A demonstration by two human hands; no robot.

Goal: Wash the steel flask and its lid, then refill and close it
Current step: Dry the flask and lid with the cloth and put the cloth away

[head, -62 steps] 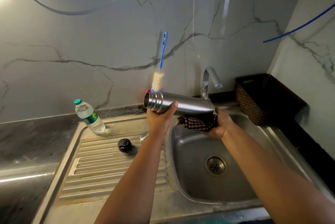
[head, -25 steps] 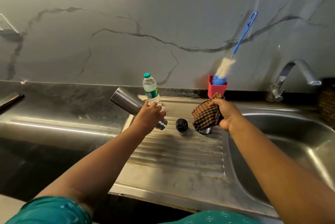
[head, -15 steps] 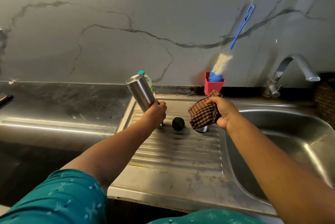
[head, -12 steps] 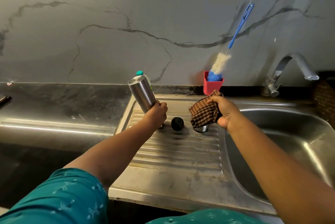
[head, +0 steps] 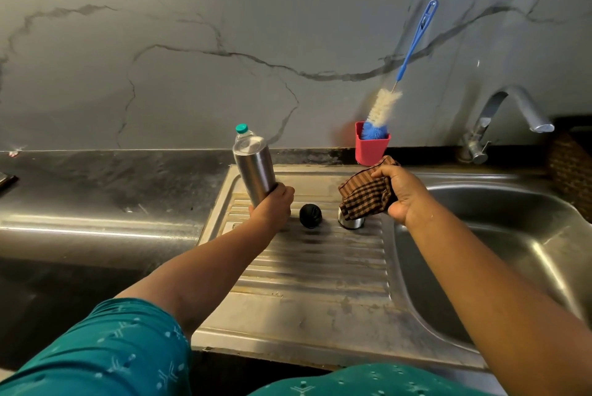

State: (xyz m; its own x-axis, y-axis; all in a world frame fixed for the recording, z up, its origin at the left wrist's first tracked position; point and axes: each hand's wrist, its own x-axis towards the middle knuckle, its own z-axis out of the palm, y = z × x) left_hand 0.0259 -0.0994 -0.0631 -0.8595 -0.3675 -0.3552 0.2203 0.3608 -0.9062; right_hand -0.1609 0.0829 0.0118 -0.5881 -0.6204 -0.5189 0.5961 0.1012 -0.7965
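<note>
In the head view the left hand has its fingers clenched round the lower end of the flask, which stands inverted and slightly tilted over the drainboard, its base up, with a bottle just behind it. The right hand has its fingers grasping a checked cloth. Between the two sets of fingers a black lid lies on the drainboard, and just under the cloth sits a steel cup; beyond the right fingers a brush stands in a red holder.
</note>
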